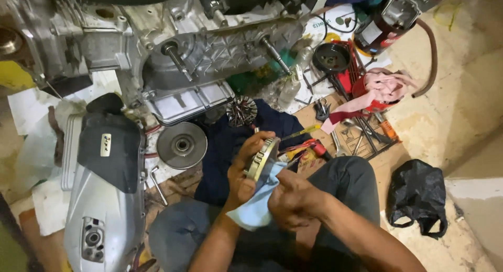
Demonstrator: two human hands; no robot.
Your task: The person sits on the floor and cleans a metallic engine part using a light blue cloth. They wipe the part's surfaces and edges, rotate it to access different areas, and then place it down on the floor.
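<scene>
My left hand point(243, 170) grips a round metal clutch drum point(263, 156), held on edge above my lap. My right hand point(294, 198) presses a light blue cloth point(255, 209) against the drum's lower side. The cloth hangs down under both hands. A round metal pulley disc point(182, 145) lies flat on the floor just left of my hands, and a finned metal fan wheel point(241, 111) rests above them on a dark blue cloth point(222, 146).
A grey engine case point(209, 52) with two protruding shafts fills the top. A silver cover point(102, 198) lies at left. Pliers, wrenches and a pink rag point(385, 89) clutter the cardboard at right. A black plastic bag point(416, 196) sits on the floor.
</scene>
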